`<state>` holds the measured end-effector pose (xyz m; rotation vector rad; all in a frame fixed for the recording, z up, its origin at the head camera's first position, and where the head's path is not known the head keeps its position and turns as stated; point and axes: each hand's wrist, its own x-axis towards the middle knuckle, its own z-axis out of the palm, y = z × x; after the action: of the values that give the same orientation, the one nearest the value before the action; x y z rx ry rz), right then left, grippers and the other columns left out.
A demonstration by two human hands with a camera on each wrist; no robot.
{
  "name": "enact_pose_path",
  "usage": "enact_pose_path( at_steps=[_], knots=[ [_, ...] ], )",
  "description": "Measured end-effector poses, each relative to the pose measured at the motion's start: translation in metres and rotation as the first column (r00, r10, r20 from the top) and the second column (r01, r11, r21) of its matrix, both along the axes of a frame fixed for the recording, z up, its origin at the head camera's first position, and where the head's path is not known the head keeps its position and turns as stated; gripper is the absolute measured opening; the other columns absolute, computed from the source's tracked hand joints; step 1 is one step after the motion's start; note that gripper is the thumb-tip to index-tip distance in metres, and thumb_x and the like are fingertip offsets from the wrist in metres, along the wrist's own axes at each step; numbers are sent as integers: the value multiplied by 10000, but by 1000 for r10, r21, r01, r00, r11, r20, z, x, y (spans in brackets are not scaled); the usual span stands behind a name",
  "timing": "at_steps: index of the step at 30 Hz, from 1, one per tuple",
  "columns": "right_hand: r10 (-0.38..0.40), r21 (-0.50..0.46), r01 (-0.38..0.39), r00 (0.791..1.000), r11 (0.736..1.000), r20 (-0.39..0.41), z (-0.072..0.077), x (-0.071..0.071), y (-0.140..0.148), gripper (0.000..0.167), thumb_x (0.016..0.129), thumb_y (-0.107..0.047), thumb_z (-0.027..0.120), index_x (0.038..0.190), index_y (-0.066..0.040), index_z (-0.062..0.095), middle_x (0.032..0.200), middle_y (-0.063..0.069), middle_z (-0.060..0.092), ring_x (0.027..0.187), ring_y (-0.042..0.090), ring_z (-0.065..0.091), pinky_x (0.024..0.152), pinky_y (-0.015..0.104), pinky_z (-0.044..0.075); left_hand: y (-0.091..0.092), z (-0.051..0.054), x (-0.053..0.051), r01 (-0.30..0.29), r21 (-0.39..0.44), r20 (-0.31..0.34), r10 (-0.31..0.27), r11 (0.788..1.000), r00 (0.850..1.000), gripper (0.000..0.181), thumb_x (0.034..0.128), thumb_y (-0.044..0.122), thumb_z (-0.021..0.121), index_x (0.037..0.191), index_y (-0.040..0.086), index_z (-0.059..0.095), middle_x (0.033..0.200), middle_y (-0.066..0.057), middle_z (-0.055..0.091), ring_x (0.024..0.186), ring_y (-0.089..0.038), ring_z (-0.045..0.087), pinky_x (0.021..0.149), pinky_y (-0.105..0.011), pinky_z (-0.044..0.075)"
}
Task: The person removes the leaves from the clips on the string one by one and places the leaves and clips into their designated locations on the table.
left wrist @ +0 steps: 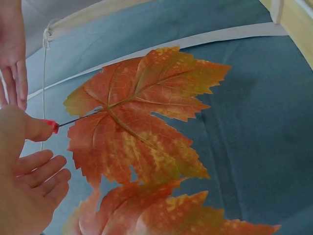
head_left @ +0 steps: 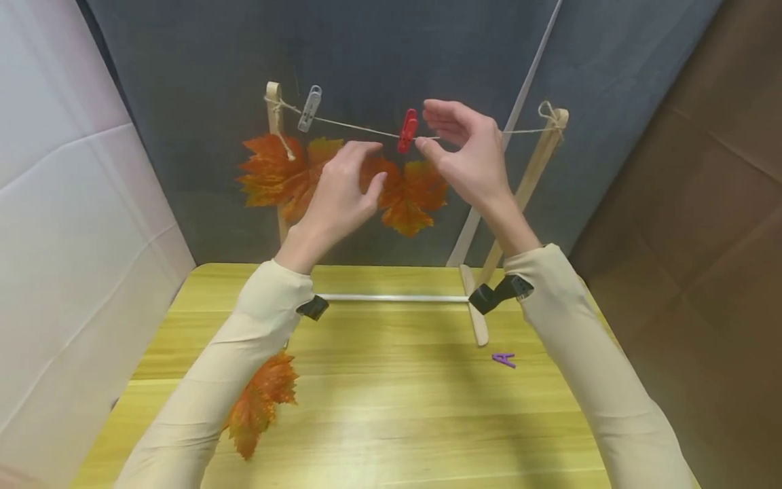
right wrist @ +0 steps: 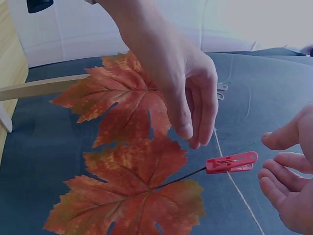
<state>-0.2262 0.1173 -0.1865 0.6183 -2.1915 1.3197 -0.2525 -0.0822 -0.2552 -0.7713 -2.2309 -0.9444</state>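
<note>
Red clothespin point(head_left: 408, 131) clips the leaf point(head_left: 408, 200) to the string point(head_left: 354, 126), long axis crossing it, handle end up. Right hand point(head_left: 472, 151) is nearer, just right of the clothespin, thumb and fingers apart, nothing held. Left hand point(head_left: 343, 189) is lower left, thumb also off the fingers, empty.
</note>
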Motion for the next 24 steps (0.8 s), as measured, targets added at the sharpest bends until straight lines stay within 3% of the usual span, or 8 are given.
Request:
enact_pose_path(
  at_steps=[12, 18, 24],
  knots=[
    [-45, 98, 41, 998, 994, 35, 15, -13, -7, 439, 885, -118, 729, 1314, -52, 661, 1317, 94, 691, 1225, 159, 651, 1040, 218, 488, 16, 16, -18, -10, -60, 92, 16, 998, 996, 446, 959, 170, 659, 1367, 10, 576, 1369, -142, 605, 1314, -306, 536, 1138, -408, 407],
    [-49, 103, 40, 995, 994, 87, 18, -19, -12, 457, 889, -117, 734, 1333, -57, 646, 1339, 73, 679, 1242, 132, 638, 1051, 189, 467, 22, 17, -25, -31, -64, 112, 38, 997, 993, 373, 959, 191, 662, 1291, 24, 630, 1301, -128, 651, 1250, -308, 563, 1104, -420, 425],
    [-66, 123, 49, 988, 991, 136, 18, -23, -14, 452, 893, -116, 716, 1337, -71, 646, 1356, 56, 671, 1250, 121, 637, 1050, 186, 467, 26, 14, -31, -27, -30, 122, 31, 999, 992, 284, 962, 182, 664, 1199, 27, 672, 1182, -125, 710, 1085, -297, 614, 984, -412, 474]
  ],
)
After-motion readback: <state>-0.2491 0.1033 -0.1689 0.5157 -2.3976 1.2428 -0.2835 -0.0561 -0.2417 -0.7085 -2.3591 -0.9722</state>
